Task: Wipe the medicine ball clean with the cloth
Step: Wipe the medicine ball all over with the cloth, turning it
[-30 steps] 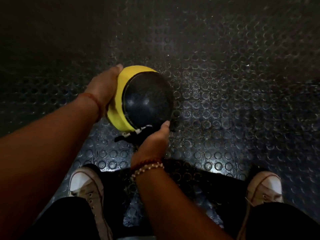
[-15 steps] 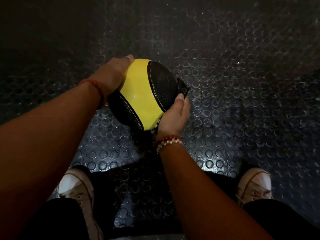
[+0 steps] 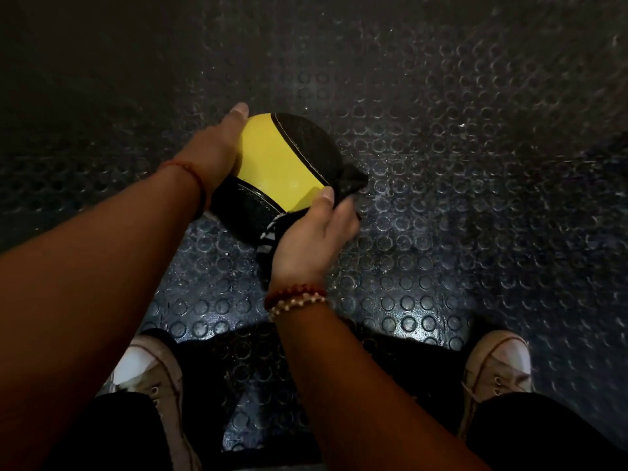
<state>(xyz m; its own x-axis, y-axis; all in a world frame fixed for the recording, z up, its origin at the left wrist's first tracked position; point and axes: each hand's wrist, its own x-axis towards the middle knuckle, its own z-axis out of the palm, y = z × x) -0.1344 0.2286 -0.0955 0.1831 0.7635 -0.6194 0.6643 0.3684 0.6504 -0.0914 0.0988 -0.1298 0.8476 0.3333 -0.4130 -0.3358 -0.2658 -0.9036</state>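
The medicine ball (image 3: 277, 166) is yellow with black textured panels and is held above the studded floor. My left hand (image 3: 212, 153) lies flat along its left side, fingers straight, supporting it. My right hand (image 3: 311, 241) grips a dark cloth (image 3: 351, 183) with a white-striped edge and presses it against the ball's lower right side. A corner of the cloth sticks out past the ball on the right; another part hangs under my right palm.
Black rubber floor (image 3: 441, 205) with raised round studs all around, glossy near my feet. My left shoe (image 3: 146, 372) and right shoe (image 3: 498, 365) stand at the bottom, with dark trouser legs below them.
The ball has been turned, so the yellow band now faces up and the black panel lies to the right. My right hand with the cloth slid from under the ball to its right side.
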